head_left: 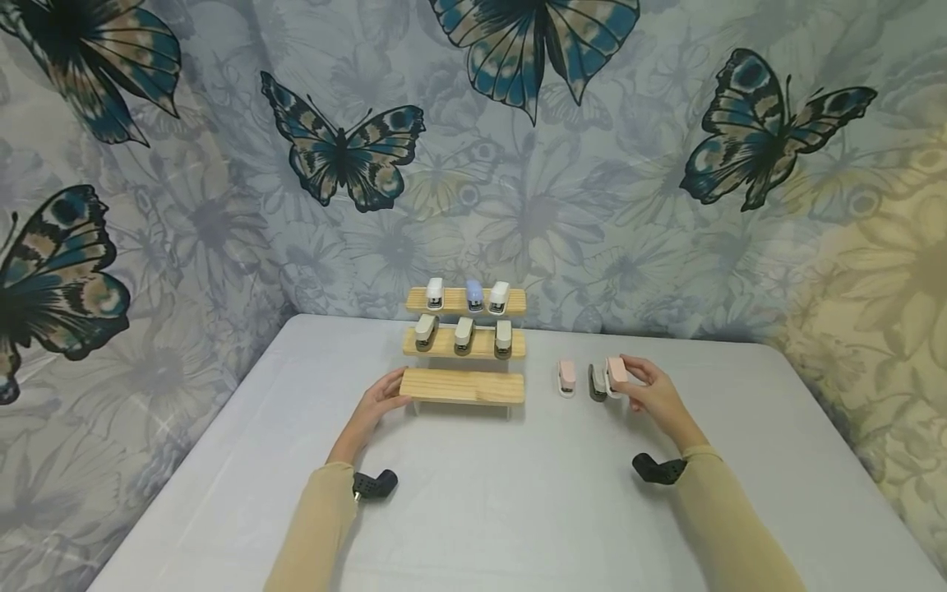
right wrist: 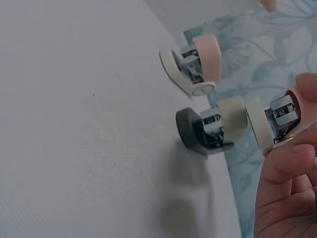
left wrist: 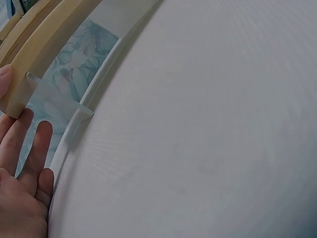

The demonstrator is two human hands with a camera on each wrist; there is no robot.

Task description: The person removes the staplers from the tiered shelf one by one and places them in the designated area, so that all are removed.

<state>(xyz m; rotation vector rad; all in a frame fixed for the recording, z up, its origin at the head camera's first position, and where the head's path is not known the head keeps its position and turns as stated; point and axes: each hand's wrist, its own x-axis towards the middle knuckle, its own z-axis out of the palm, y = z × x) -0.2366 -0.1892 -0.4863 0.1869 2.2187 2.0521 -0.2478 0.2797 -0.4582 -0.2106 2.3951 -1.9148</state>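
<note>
My right hand (head_left: 660,400) pinches a small pink-and-white stapler (head_left: 616,372) between thumb and fingers, on the right side of the table. In the right wrist view this held stapler (right wrist: 285,116) is tilted, its white base right against a grey stapler (right wrist: 232,119) with a dark base. Left of those two stands another pink stapler (head_left: 566,376). My left hand (head_left: 376,404) grips the left end of the lowest board (head_left: 462,385) of a three-tier wooden stand. Seen from the left wrist, the thumb lies on the board (left wrist: 34,54) and fingertips touch its underside.
Three staplers, two white and one blue (head_left: 474,294), stand on the top board (head_left: 414,301). Three greyish-white staplers (head_left: 464,334) with dark bases stand on the middle board (head_left: 482,341). Clear supports hold the lowest board above the white table (head_left: 503,493). Butterfly-patterned fabric (head_left: 533,222) hangs behind.
</note>
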